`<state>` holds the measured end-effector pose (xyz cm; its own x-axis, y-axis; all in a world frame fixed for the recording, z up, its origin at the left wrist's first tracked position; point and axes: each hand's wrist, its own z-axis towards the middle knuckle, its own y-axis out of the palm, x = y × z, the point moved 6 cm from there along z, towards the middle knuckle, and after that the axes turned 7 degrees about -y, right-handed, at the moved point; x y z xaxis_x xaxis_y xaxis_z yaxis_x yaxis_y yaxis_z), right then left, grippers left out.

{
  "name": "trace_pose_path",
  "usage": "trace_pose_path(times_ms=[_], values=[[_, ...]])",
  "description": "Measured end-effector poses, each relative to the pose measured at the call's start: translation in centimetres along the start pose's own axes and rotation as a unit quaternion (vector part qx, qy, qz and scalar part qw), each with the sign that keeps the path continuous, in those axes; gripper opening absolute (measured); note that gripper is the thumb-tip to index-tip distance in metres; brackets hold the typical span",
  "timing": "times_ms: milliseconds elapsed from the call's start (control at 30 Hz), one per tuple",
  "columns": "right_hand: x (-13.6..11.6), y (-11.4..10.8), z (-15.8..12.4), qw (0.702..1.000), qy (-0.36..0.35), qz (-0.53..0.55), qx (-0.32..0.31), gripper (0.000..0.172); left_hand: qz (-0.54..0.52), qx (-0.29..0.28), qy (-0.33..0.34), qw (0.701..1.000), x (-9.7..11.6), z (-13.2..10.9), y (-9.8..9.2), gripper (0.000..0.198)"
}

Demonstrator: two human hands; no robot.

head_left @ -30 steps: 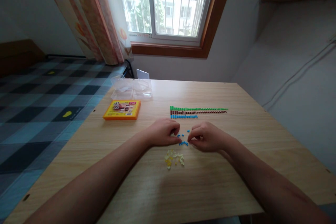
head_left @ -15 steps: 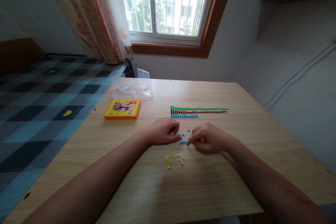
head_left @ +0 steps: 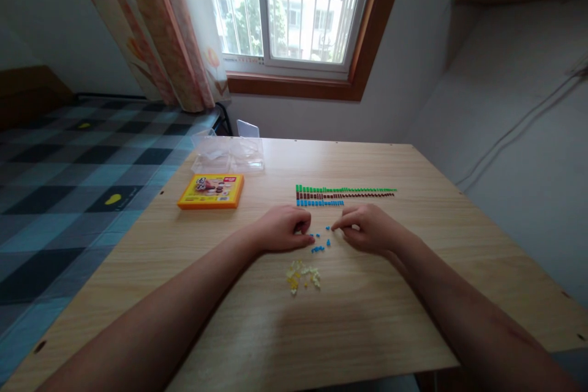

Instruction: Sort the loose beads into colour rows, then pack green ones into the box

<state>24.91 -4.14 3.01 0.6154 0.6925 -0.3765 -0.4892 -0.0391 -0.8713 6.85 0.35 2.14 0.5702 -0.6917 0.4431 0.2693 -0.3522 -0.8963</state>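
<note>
My left hand point(head_left: 283, 228) rests curled on the wooden table point(head_left: 367, 318), its fingertips touching a few loose blue pieces point(head_left: 318, 248). My right hand point(head_left: 367, 228) is pinched closed just right of them, thumb against forefinger; whatever it holds is too small to see. Between the hands lie more scattered blue bits point(head_left: 327, 228). Beyond them run three neat rows of tiny pieces: green point(head_left: 344, 189), brown point(head_left: 344, 195) and a shorter blue row point(head_left: 320, 203). A small heap of pale yellow pieces point(head_left: 303, 275) lies nearer to me.
An orange flat box point(head_left: 211, 191) lies at the table's left, with a clear plastic tray point(head_left: 228, 154) behind it. A bed with a blue checked cover point(head_left: 59, 184) adjoins the table's left side. A window and curtain stand behind; a grey wall rises on the right.
My right hand has lifted away from the lower cluster of blue pieces and moved slightly up and away. The left hand has stayed nearly still.
</note>
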Motion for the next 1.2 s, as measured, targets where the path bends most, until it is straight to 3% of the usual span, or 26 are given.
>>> trace_pose_path(times_ms=[167, 367, 1200], values=[[-1.2, 0.7, 0.1, 0.999, -0.019, 0.028, -0.005, 0.019, 0.001, 0.0, 0.002, 1.0, -0.2, 0.1, 0.1, 0.026], [-1.6, 1.5, 0.3, 0.999, -0.024, 0.019, -0.038, 0.02, -0.002, -0.003, 0.0, 1.0, -0.2, 0.1, 0.1, 0.025], [-1.1, 2.2, 0.7, 1.0, -0.012, 0.019, -0.013, 0.016, -0.003, 0.002, 0.002, 1.0, -0.1, 0.0, -0.1, 0.025]])
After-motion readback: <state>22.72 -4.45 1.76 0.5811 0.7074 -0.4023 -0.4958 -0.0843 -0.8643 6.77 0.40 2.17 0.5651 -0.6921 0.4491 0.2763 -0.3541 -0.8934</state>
